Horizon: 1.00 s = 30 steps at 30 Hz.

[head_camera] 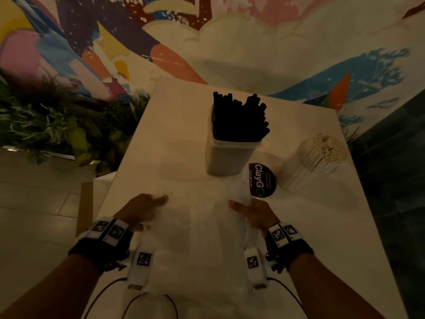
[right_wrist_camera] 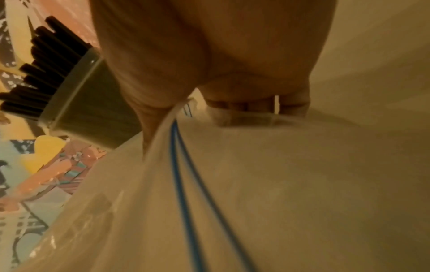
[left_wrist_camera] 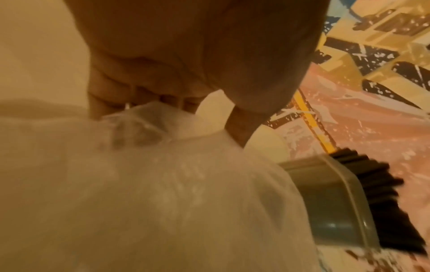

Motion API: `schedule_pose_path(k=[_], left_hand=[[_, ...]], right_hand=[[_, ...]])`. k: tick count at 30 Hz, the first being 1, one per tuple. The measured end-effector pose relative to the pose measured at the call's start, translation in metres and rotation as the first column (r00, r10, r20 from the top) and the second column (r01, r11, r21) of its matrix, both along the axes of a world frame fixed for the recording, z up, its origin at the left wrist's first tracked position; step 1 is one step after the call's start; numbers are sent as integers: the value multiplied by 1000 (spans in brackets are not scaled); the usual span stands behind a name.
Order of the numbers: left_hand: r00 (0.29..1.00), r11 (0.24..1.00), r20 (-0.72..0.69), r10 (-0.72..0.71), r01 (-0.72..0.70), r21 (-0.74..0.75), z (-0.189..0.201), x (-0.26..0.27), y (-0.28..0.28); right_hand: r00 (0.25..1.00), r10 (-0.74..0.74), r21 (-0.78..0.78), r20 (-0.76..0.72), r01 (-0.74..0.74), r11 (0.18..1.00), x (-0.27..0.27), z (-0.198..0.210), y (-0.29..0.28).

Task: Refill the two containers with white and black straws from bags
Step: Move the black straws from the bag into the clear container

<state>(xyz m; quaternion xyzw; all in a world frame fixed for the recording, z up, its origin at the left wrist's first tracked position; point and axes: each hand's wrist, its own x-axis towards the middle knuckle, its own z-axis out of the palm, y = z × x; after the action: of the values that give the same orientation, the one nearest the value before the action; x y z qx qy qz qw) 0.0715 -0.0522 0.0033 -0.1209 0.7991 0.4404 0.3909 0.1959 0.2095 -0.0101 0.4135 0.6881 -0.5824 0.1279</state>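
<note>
while gripped, bag (head_camera: pixel 200 226) between hands

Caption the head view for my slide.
Both hands, left and right, grip a clear plastic bag before a container of black straws.

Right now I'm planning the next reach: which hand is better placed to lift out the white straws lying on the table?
Right. The pile of white straws lies on the far right of the white table, on the right hand's side; the left hand would have to cross the clear plastic bag.

Straw container (head_camera: pixel 230 155) just beyond; left tabletop (head_camera: pixel 161 134) bare.
</note>
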Motion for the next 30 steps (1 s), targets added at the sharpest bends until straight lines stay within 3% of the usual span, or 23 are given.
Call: schedule_pose_path(k=[5, 8, 11, 14, 17, 20, 23, 25, 27, 28, 30], left_hand=[[984, 980, -135, 115, -90, 179, -4, 8, 13], [968, 959, -177, 175, -127, 251, 0, 20, 16], [937, 941, -334, 98, 22, 337, 3, 34, 13], [908, 915, -420, 0, 169, 367, 9, 49, 19], [955, 885, -244, 169, -37, 465, 12, 63, 31], [945, 820, -41, 323, -259, 511, 12, 72, 40], [922, 812, -81, 378, -288, 507, 15, 88, 56], [896, 840, -230, 380, -230, 492, 24, 103, 73], [837, 907, -475, 271, -56, 418, 37, 115, 90], [789, 930, -586, 184, 54, 365, 44, 119, 98], [658, 933, -752, -26, 286, 218, 63, 126, 113]], right_hand=[[996, -42, 42, -75, 45, 998, 12, 6, 2], [953, -224, -227, -203, 176, 958, 21, 15, -1], [921, -317, -390, -227, 213, 896, 33, 20, 0], [920, -310, -404, -240, 196, 894, 46, 21, 8], [918, -307, -413, -249, 186, 891, 65, 24, 22], [895, -362, -416, -261, 235, 879, 95, 22, 41], [908, -361, -306, -212, 290, 907, 128, 15, 51], [937, -307, -79, -168, 297, 952, 144, 21, 55], [973, -211, 236, -94, 227, 945, 156, 38, 64], [978, -184, 375, -97, 207, 904, 160, 49, 71], [960, -91, 546, -265, 227, 806, 163, 83, 79]])
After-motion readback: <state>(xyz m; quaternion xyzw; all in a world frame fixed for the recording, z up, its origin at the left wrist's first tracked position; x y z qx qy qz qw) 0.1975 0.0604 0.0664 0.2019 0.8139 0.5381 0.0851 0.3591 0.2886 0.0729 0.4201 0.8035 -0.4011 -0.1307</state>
